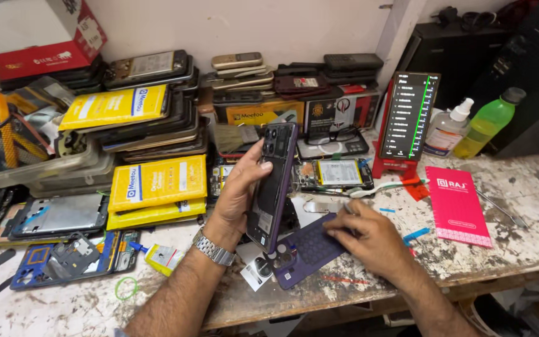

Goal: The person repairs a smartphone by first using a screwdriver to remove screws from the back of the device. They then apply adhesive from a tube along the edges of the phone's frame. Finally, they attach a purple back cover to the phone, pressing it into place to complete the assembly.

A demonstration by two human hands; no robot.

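My left hand [237, 190] grips a dark purple smartphone [276, 181] and holds it upright above the bench, its camera cluster at the top. A metal watch [213, 248] is on that wrist. My right hand [366, 240] rests palm down on a purple phone back cover [304, 253] lying flat on the worn bench, fingers pressing its inner side. Just behind lies an opened phone [335, 173] with its battery and boards exposed.
Stacks of phones and yellow part boxes [157, 182] fill the left and back. A lit phone on a red stand [408, 115], a clear pump bottle [447, 130], a green bottle [486, 122] and a pink card [458, 203] sit right. A blue phone frame [70, 259] lies front left.
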